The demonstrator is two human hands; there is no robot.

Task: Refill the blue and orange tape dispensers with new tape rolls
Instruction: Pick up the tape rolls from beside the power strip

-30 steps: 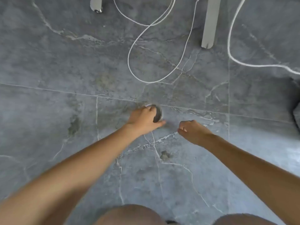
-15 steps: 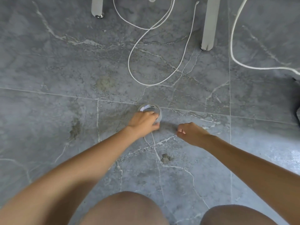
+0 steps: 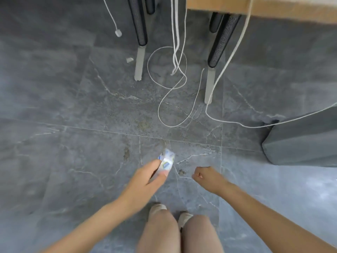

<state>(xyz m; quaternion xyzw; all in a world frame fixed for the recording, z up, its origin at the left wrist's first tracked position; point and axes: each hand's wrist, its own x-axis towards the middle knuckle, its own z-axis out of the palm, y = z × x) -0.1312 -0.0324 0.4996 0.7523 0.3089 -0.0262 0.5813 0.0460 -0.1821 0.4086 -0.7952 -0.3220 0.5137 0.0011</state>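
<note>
Tape roll (image 3: 166, 160) sits pinched in our left hand (image 3: 145, 181), fingers (image 3: 155, 165) and thumb gripping it above the grey floor (image 3: 73, 161); our right hand (image 3: 207, 177) hangs curled beside it, holding nothing.

We see a grey floor (image 3: 73, 161) veined in white, white cords (image 3: 175, 99), a clear tape roll (image 3: 166, 160) with blue-printed wrap, and black mesh legs (image 3: 140, 24).

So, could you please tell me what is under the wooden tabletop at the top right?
Under the wooden tabletop stand black mesh-sleeved legs and hanging white cords; the tabletop hides where they begin.
</note>
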